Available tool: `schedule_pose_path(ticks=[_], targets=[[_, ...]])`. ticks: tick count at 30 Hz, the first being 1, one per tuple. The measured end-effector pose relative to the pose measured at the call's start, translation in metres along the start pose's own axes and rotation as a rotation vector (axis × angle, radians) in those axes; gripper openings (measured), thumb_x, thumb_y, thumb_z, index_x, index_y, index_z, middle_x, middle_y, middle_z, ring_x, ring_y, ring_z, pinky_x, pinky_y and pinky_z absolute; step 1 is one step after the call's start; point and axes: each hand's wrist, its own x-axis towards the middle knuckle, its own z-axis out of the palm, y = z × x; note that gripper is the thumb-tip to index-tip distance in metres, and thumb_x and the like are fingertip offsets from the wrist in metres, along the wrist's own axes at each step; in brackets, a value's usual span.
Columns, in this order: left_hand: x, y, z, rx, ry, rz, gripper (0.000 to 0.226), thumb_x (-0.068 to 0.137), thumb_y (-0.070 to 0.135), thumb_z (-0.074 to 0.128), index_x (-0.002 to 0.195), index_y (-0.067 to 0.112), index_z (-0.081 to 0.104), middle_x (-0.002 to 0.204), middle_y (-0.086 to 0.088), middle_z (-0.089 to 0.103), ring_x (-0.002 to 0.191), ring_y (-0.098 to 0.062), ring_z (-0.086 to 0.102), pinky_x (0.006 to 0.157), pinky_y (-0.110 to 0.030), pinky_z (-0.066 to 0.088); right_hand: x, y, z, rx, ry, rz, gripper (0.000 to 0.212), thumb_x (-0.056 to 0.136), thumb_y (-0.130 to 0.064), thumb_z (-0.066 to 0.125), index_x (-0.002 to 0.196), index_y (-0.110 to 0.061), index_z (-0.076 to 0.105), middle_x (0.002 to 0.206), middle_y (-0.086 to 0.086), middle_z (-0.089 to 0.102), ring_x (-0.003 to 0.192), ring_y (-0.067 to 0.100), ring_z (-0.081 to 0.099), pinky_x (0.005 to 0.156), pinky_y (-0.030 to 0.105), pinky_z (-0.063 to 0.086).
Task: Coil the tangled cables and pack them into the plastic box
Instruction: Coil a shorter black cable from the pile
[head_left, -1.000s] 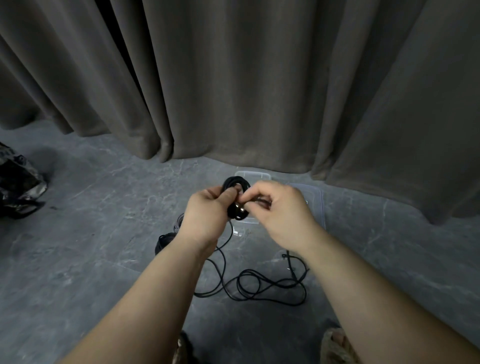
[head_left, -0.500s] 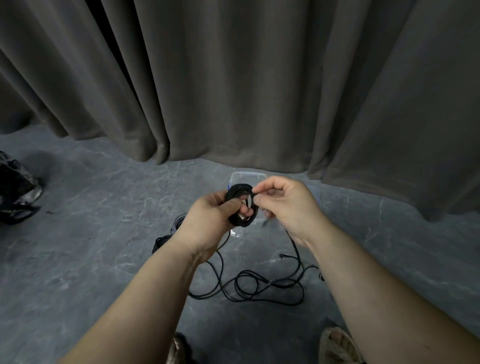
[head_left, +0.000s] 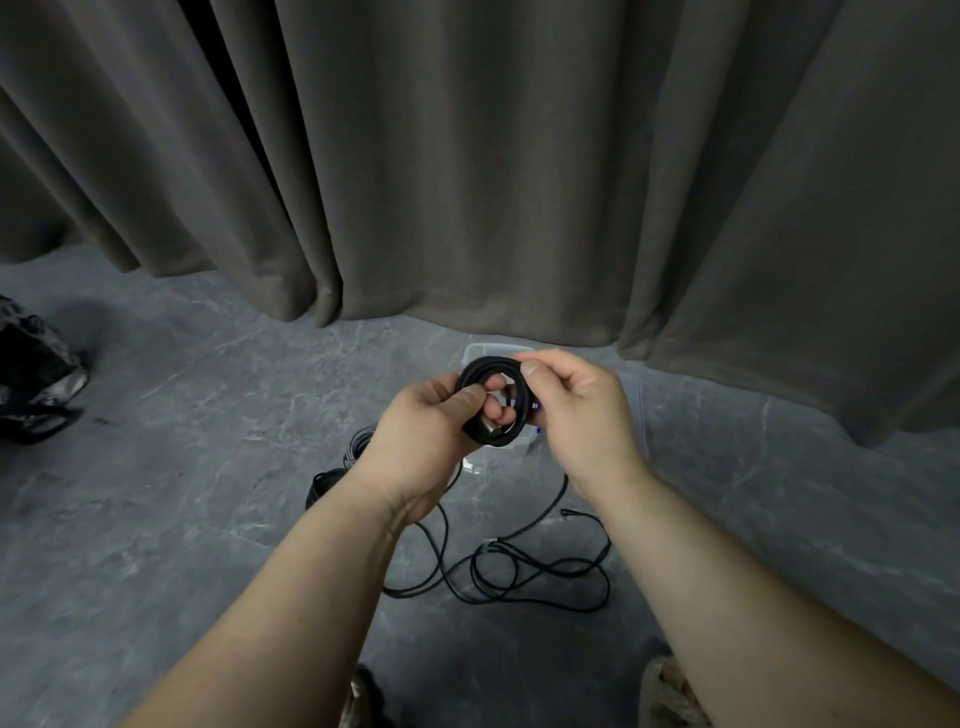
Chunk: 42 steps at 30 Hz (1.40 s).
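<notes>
Black cable coil is held by both hands: left hand grips its side, right hand pinches its top; plastic box lies just behind.

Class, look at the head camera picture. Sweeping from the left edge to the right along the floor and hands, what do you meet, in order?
Crumpled dark bag → small black cable bundle on the floor → left hand → black cable coil held in both hands → right hand.
</notes>
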Motion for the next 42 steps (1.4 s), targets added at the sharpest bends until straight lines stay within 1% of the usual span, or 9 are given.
schedule_pose_path(ticks=[3,10,15,20,23,27,32,38,42], targets=[[0.000,0.002,0.001,-0.055,0.032,0.012,0.020,0.099,-0.002,0.039,0.094,0.000,0.058,0.061,-0.003,0.056,0.070,-0.017,0.059,0.086,-0.032,0.054,-0.003,0.001,0.000,-0.077,-0.075,-0.026,0.027,0.088,-0.039,0.052,0.104,-0.031,0.072,0.101,-0.005,0.074,0.098,0.014,0.068,0.089,0.044,0.055],[-0.001,0.003,0.001,-0.074,-0.014,-0.002,0.019,0.099,-0.001,0.039,0.097,-0.002,0.057,0.065,-0.005,0.056,0.070,-0.016,0.060,0.100,-0.047,0.048,-0.002,0.002,-0.006,-0.019,-0.164,0.017,0.026,0.098,-0.014,0.051,0.119,-0.017,0.066,0.095,-0.006,0.071,0.075,-0.007,0.064,0.059,0.010,0.046],[-0.003,0.004,0.006,-0.107,-0.029,0.002,0.018,0.098,0.000,0.041,0.100,-0.001,0.059,0.078,-0.009,0.062,0.076,-0.014,0.065,0.077,-0.028,0.059,0.000,0.000,-0.004,0.008,-0.153,-0.015,0.032,0.098,-0.012,0.050,0.091,-0.038,0.068,0.079,-0.014,0.072,0.080,0.000,0.066,0.071,0.019,0.050],[-0.004,0.004,0.001,0.149,0.012,-0.022,0.023,0.099,0.010,0.047,0.097,0.019,0.067,0.074,0.005,0.067,0.078,-0.011,0.063,0.070,-0.023,0.048,-0.001,-0.002,-0.007,-0.089,-0.099,-0.058,0.022,0.098,-0.015,0.051,0.107,-0.029,0.067,0.079,-0.010,0.067,0.077,-0.003,0.062,0.080,0.023,0.050],[-0.003,0.005,0.001,0.102,0.038,-0.022,0.021,0.098,0.008,0.048,0.095,0.015,0.067,0.071,0.003,0.063,0.074,-0.012,0.063,0.067,-0.022,0.050,-0.004,-0.004,-0.007,-0.122,-0.097,-0.076,0.029,0.098,-0.014,0.051,0.098,-0.040,0.065,0.079,-0.009,0.068,0.080,-0.001,0.064,0.085,0.029,0.054],[-0.003,0.006,0.003,-0.017,0.022,-0.014,0.018,0.097,0.003,0.046,0.097,0.004,0.064,0.068,-0.001,0.065,0.065,-0.010,0.067,0.061,-0.019,0.053,-0.004,-0.003,-0.007,-0.168,-0.093,-0.099,0.024,0.097,-0.013,0.052,0.113,-0.020,0.069,0.082,-0.011,0.068,0.086,0.006,0.066,0.089,0.033,0.053],[-0.003,0.008,0.000,-0.011,-0.028,-0.021,0.020,0.099,0.005,0.042,0.103,0.003,0.062,0.065,0.002,0.060,0.064,-0.009,0.064,0.064,-0.021,0.053,-0.003,0.001,-0.006,-0.120,-0.083,-0.081,0.025,0.097,-0.013,0.053,0.105,-0.032,0.067,0.085,-0.006,0.071,0.088,0.011,0.068,0.091,0.039,0.054],[-0.003,0.007,-0.003,0.073,-0.069,-0.014,0.021,0.096,0.000,0.047,0.106,0.009,0.062,0.069,0.000,0.067,0.071,-0.012,0.065,0.077,-0.026,0.050,-0.002,0.002,-0.007,-0.103,-0.089,-0.105,0.024,0.097,-0.012,0.052,0.110,-0.024,0.068,0.079,-0.010,0.067,0.080,0.000,0.063,0.082,0.024,0.051],[-0.003,0.009,-0.006,0.003,-0.122,-0.056,0.019,0.094,0.002,0.048,0.100,0.010,0.064,0.086,-0.008,0.070,0.082,-0.017,0.067,0.085,-0.031,0.047,-0.001,0.005,-0.006,-0.120,-0.091,-0.110,0.024,0.097,-0.016,0.052,0.112,-0.022,0.069,0.079,-0.007,0.067,0.081,0.010,0.063,0.086,0.039,0.053]])
